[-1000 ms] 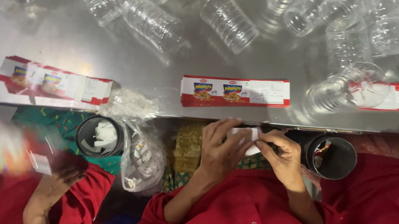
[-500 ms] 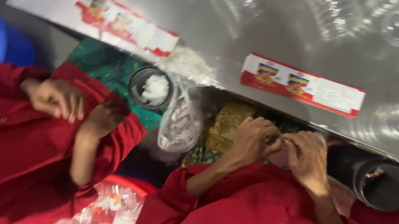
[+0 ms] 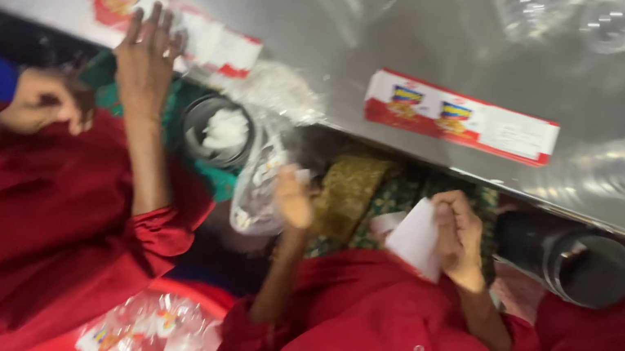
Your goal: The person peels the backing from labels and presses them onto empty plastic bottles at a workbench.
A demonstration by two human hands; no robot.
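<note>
Paper is what the wearer's right hand (image 3: 458, 239) holds in the head view: a white slip (image 3: 416, 237), blank on the side that shows, roughly rectangular and tilted, with a soft crease. The fingers are curled and pinched on the slip's upper right edge. It sits below the near edge of the steel table (image 3: 330, 54), over the wearer's red sleeve (image 3: 388, 335).

Left of the slip, the left hand (image 3: 294, 198) is raised, blurred; its fingers look loosely bent and I cannot tell whether they grip anything. It is just beside a clear plastic bag (image 3: 256, 192) that hangs down from the table edge.

On the table, above the slip, lies a flat red and white printed label strip (image 3: 461, 117). Clear plastic bottles (image 3: 600, 20) lie further back on the table, much blurred.

Right of the slip, below the table edge, lies a black cylinder (image 3: 568, 259) on its side.

Far left of the slip, another person in red reaches up: 1 hand (image 3: 145, 51) lies flat, fingers spread, on a second label strip (image 3: 209, 40) on the table; the other hand (image 3: 43, 102) is closed near the chest. A dark round cup with white stuff (image 3: 222, 131) stands beside that arm.
</note>
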